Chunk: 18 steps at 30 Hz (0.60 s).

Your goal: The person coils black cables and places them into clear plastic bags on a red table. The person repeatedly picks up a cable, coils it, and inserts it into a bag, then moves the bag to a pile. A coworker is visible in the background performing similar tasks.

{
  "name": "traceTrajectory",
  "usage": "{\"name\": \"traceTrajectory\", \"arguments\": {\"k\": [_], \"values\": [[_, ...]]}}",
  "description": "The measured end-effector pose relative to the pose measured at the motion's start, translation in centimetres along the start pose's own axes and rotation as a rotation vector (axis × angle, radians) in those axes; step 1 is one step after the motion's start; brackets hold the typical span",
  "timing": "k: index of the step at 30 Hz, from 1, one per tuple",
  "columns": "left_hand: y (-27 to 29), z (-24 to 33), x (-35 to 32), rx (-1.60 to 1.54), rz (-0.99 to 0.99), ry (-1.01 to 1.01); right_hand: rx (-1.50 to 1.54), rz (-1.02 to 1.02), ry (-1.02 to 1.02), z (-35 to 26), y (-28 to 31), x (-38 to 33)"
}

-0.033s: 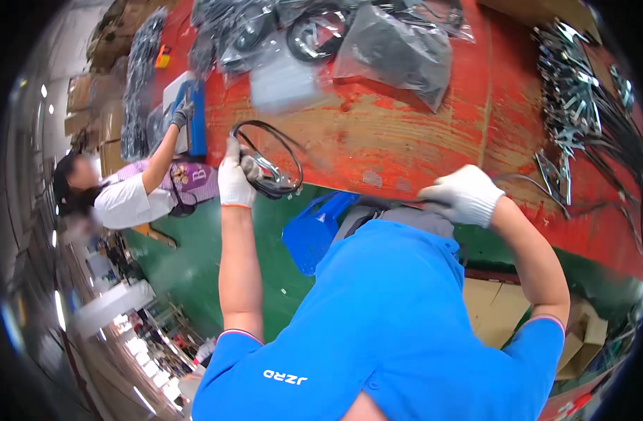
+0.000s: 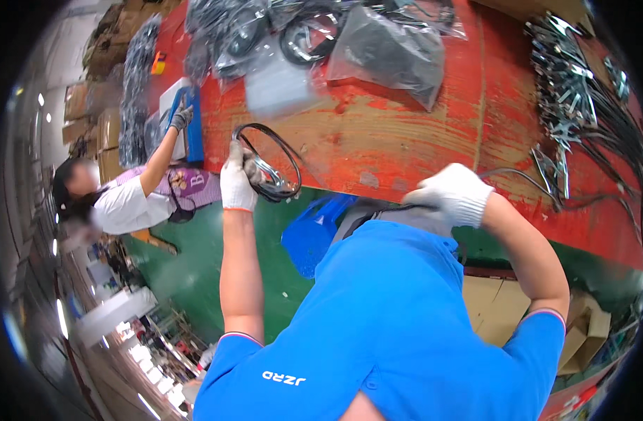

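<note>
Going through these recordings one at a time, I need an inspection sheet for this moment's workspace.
Surface: worn red bench top, paint scuffed.
Job's things: coiled black cable with metal lever, held above the bench edge.
Clutter: clear bags of black parts; pile of metal levers at right.
Grippers: left hand, white-gloved, grips the coil; right hand, gloved, closed by the bench edge, contents unclear.
Cables: loose black cables at right.
Surroundings: co-worker at left; blue bin; cardboard boxes.

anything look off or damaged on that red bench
The red bench is badly worn: paint scraped off in a broad pale patch at its middle. Bagged cables lie in a loose heap at the far edge. The left hand holds a coiled cable; nothing looks spilled.
</note>
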State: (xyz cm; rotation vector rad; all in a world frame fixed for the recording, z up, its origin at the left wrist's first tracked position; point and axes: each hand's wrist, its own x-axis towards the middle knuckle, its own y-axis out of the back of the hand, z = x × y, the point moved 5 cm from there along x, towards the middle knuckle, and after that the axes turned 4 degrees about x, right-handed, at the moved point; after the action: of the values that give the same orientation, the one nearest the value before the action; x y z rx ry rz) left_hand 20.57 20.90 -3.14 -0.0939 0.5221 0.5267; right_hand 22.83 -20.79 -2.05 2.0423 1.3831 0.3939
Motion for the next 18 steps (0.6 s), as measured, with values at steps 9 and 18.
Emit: {"name": "traceTrajectory", "arguments": {"k": [9,18], "values": [[-9.7,-2.7,-6.2,0.409,-0.338,-0.026,0.293,0.34,0.161,-2.5,3.1,8.7],[-10.8,-2.2,-10.2,0.255,-0.578,0.201,0.133,0.453,0.184,3.4,2.2,13.8]]}}
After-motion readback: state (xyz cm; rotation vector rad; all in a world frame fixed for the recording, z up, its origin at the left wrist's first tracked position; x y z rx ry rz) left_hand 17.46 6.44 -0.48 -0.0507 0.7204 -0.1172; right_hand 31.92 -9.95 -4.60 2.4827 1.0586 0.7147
